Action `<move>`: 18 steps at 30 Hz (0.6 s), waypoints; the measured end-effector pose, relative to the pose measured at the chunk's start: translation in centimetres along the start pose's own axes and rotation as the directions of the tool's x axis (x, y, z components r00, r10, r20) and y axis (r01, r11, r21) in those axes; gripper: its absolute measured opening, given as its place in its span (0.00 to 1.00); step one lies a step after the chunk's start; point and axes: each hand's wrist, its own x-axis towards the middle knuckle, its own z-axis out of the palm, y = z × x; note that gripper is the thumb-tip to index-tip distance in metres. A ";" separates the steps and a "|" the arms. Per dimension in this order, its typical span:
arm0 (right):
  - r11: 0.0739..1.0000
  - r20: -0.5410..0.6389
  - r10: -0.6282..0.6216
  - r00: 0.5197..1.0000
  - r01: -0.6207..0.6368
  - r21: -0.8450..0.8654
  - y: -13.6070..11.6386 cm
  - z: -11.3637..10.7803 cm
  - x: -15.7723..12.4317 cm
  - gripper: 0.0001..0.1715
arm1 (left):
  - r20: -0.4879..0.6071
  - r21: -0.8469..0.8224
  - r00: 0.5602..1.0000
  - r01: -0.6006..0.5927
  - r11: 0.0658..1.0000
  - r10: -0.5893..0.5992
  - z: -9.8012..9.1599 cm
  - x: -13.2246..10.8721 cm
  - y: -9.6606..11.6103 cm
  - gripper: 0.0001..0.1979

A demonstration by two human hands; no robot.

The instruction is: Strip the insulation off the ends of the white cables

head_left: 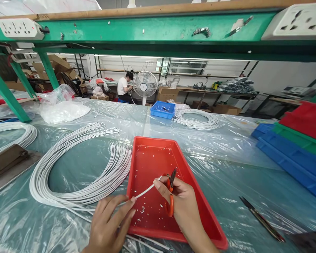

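A white cable point(145, 191) runs between my hands above a red tray point(158, 232). My left hand point(109, 219) pinches it at the tray's left rim. My right hand point(183, 200) grips the cable's end between thumb and fingers, and also carries orange-handled scissors point(170, 196), whose dark blades point up. Small white scraps lie scattered in the tray. To the left, a big coil of white cables point(50, 168) rests on the plastic-covered table point(237, 172), its loose ends fanned out at the back.
Tweezers point(262, 218) lie at the right. Stacked bins point(292, 154) stand farther right. Behind are a blue tray point(162, 109), another coil point(197, 119) and a plastic bag point(64, 110). A green shelf beam point(158, 31) crosses overhead. A person point(124, 88) sits beyond, beside a fan point(144, 84).
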 end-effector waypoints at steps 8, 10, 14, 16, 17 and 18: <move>0.663 0.173 -0.648 0.742 0.662 -0.350 0.1 -1.2 -1.4 0.08 | 0.651 -0.548 0.570 0.810 0.208 -0.501 1.3 3.7 3.4 0.17; 0.385 0.349 -0.776 0.525 0.833 -0.396 0.4 -1.9 -1.7 0.11 | 0.689 -0.608 0.532 0.794 0.008 -0.492 1.6 4.6 3.4 0.17; 0.043 0.588 -0.724 0.362 0.873 -0.485 1.5 -3.2 -2.5 0.13 | 0.771 -0.601 0.404 0.719 -0.351 -0.493 2.7 4.4 3.2 0.12; -0.042 0.624 -0.698 0.351 0.850 -0.525 2.0 -3.5 -3.0 0.17 | 0.781 -0.601 0.379 0.672 -0.433 -0.497 3.2 3.9 3.2 0.09; -0.056 0.628 -0.697 0.346 0.847 -0.529 2.1 -3.6 -3.2 0.17 | 0.770 -0.615 0.389 0.661 -0.430 -0.505 3.3 3.7 3.2 0.09; -0.036 0.621 -0.699 0.354 0.850 -0.525 2.2 -3.6 -3.4 0.15 | 0.749 -0.640 0.415 0.657 -0.400 -0.517 3.3 3.6 3.2 0.08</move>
